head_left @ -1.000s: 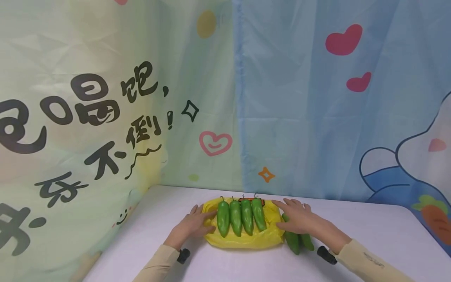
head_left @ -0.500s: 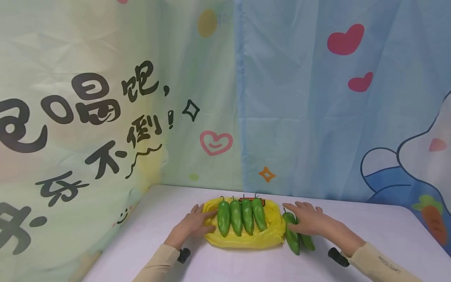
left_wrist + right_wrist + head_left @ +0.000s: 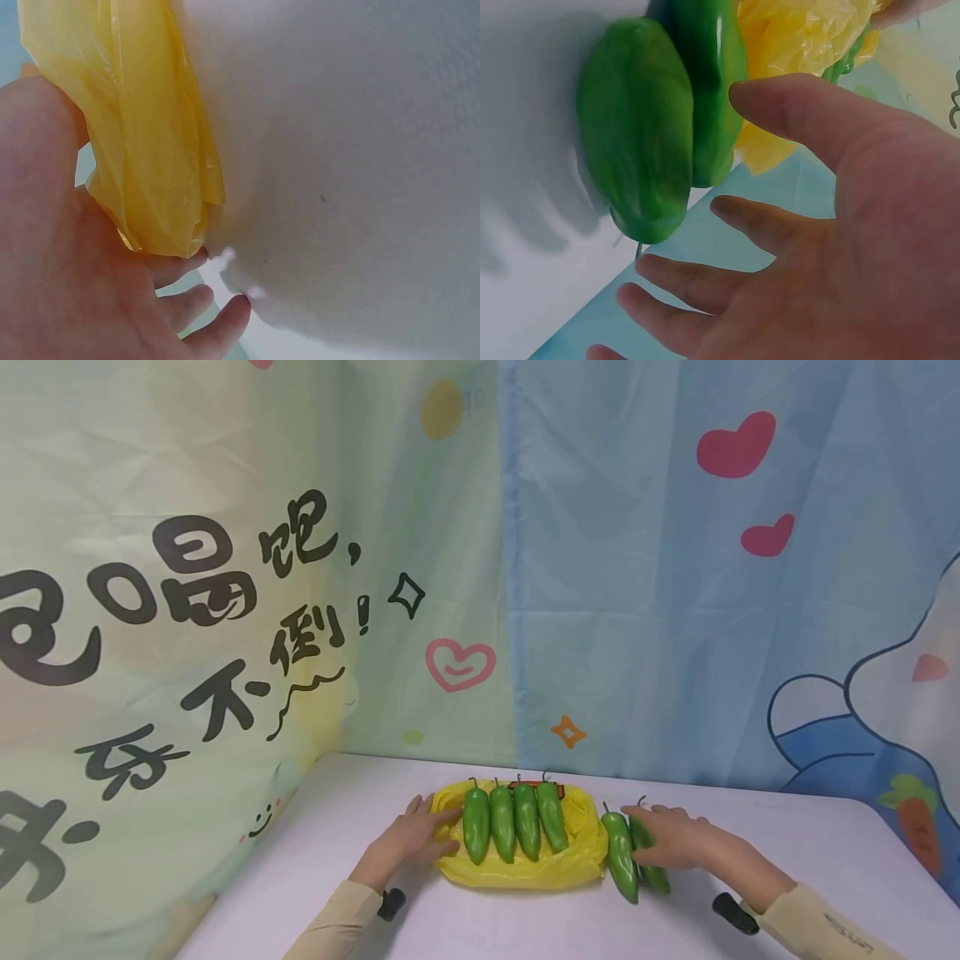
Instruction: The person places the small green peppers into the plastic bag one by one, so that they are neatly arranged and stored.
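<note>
Several green peppers lie side by side on a yellow plastic bag. My left hand rests at the bag's left end, fingers spread. In the left wrist view, the bag's crumpled edge lies between thumb and loose fingers. Two more green peppers are on the table right of the bag, one nearer it and one farther right. Over the farther one hovers my right hand, partly covering it. The right wrist view has its fingers extended beside that pepper, holding nothing.
A white table bears everything. Behind it hangs a printed curtain with hearts and lettering. Small black devices, one at the left wrist and one at the right wrist, sit under the sleeves.
My right hand has left the bag's right end and moved rightward over the loose peppers, uncovering the nearer one. The left hand, the bag and the peppers stay in place.
</note>
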The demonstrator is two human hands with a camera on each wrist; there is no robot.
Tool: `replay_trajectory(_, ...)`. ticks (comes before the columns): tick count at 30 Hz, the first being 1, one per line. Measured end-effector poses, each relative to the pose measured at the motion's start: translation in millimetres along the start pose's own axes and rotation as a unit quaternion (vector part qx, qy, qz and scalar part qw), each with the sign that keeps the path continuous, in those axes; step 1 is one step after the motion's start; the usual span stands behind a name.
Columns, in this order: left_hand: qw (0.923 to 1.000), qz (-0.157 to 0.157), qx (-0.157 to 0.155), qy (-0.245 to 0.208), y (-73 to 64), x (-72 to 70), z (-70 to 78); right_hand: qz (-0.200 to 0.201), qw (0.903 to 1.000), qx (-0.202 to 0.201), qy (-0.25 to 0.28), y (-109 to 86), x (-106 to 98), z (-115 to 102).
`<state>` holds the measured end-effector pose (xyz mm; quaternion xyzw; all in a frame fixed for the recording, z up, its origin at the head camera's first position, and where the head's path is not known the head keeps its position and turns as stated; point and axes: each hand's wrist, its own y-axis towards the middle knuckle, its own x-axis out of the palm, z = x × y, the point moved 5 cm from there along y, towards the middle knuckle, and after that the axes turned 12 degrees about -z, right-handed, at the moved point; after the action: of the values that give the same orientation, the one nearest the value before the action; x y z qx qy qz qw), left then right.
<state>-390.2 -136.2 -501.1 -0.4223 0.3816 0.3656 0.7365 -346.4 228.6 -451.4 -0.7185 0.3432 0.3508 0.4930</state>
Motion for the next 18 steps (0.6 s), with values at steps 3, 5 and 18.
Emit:
replay_trajectory(3, 1.0, -0.001, -0.001, 0.002, 0.6, 0.7, -0.7, -0.012, 0.9998, 0.005, 0.012, 1.7, 4.1, 3.5)
replay_trajectory(5, 1.0, -0.002, -0.001, 0.003, 1.0, 1.1, -1.0, -0.016, 0.9996, 0.006, 0.02, 2.3, 6.2, 5.0)
replay_trajectory(18, 1.0, -0.002, 0.002, -0.002, 2.4, 1.6, -3.1, -0.027, 0.9984, 0.004, 0.05, 1.5, 10.9, 9.4)
